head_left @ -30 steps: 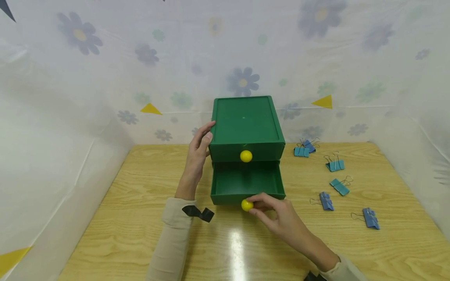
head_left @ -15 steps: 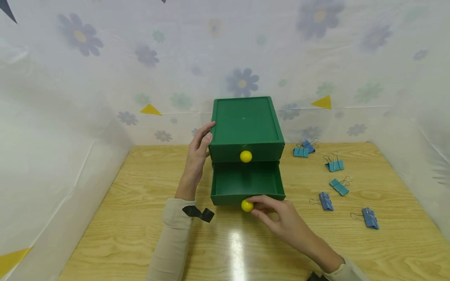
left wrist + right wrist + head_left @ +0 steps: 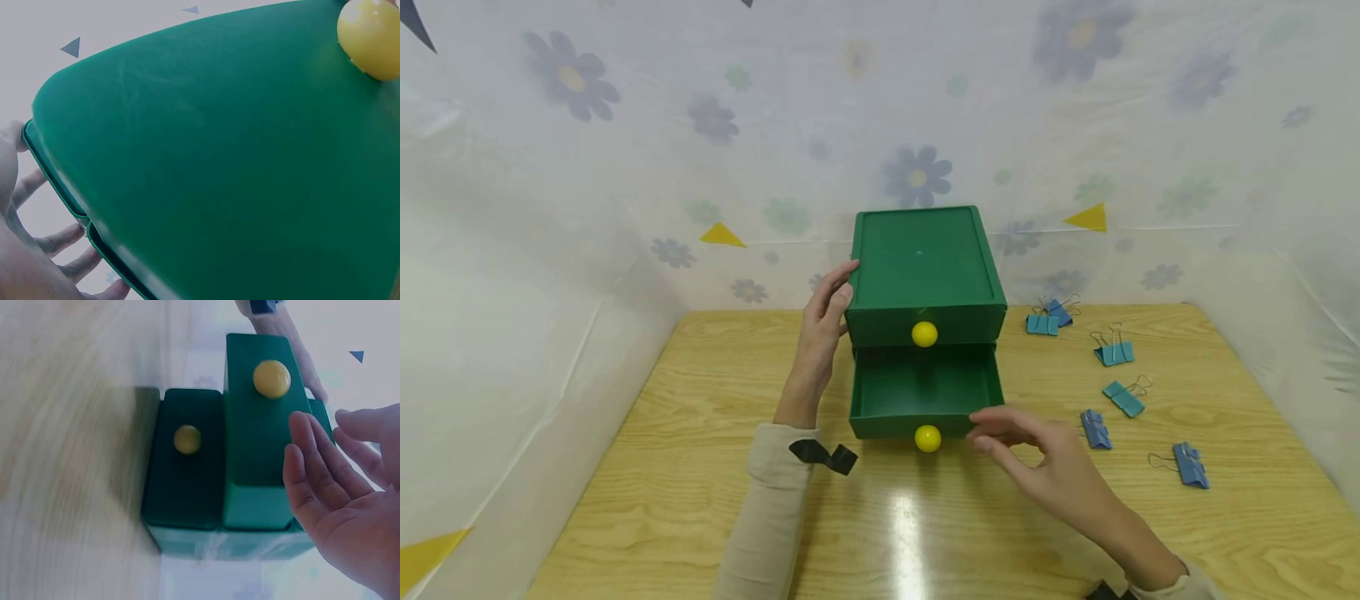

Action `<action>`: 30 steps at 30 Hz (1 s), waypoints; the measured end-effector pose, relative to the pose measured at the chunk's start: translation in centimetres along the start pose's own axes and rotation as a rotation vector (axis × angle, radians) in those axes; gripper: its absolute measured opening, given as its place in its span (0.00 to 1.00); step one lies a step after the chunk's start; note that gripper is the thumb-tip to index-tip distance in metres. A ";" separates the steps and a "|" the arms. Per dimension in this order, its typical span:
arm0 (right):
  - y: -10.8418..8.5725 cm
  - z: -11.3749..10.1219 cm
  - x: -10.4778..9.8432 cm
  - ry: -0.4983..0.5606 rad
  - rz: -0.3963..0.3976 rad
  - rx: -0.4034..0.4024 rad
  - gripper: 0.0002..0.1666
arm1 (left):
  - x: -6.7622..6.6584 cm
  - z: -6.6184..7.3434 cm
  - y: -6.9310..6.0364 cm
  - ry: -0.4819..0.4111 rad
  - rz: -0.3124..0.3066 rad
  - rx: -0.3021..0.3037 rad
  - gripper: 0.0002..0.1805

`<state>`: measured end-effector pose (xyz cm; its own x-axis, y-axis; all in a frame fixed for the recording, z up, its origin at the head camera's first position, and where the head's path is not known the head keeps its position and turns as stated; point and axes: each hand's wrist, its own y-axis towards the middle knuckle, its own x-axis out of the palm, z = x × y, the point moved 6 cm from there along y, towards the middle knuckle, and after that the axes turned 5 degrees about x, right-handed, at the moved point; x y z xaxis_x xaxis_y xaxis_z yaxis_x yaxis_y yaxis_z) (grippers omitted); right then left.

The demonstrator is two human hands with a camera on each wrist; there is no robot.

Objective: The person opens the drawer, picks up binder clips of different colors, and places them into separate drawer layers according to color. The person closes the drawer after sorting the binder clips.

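A green drawer cabinet (image 3: 925,258) stands on the table with one drawer (image 3: 925,392) pulled out and nothing in it. Its round yellow knob (image 3: 928,438) is free of any hand. My left hand (image 3: 820,333) rests against the cabinet's left side, fingers extended along it, as the left wrist view also shows. To the right of the knob hovers my right hand (image 3: 1045,458), fingers loosely bent and holding nothing. Its fingertips are close to the drawer front; whether they touch is unclear. In the right wrist view, a pushed-in drawer (image 3: 181,487) lies below the pulled-out one.
Several blue and teal binder clips lie right of the cabinet, among them a teal one (image 3: 1124,399) and a blue one (image 3: 1191,465). The wooden table (image 3: 700,500) is bounded by a flower-printed curtain (image 3: 820,100) behind and at the sides.
My right hand has let go of the pulled-out drawer's yellow knob and moved right. My left hand and the drawer have stayed in place.
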<state>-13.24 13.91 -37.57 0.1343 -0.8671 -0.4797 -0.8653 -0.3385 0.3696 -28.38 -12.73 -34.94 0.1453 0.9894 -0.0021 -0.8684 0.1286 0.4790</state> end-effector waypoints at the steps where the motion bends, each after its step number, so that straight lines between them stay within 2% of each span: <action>1: -0.1 -0.1 -0.3 -0.001 0.007 -0.006 0.18 | 0.0 0.0 0.0 0.000 0.001 -0.001 0.25; 8: -0.9 0.5 -3.5 0.005 0.097 -0.005 0.23 | 0.0 0.0 -0.1 -0.007 -0.002 -0.003 0.25; 19: -2.2 4.3 -10.1 -0.059 0.346 0.094 0.22 | -0.1 -0.2 0.0 -0.002 -0.004 -0.007 0.25; 30: -3.7 8.9 -14.6 -0.186 0.412 0.199 0.25 | -0.1 -0.1 0.0 -0.008 -0.004 -0.005 0.25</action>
<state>-16.28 31.09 -39.05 -0.3115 -0.8279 -0.4664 -0.9061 0.1109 0.4082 -28.50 -12.82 -35.05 0.1521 0.9884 0.0032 -0.8700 0.1324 0.4750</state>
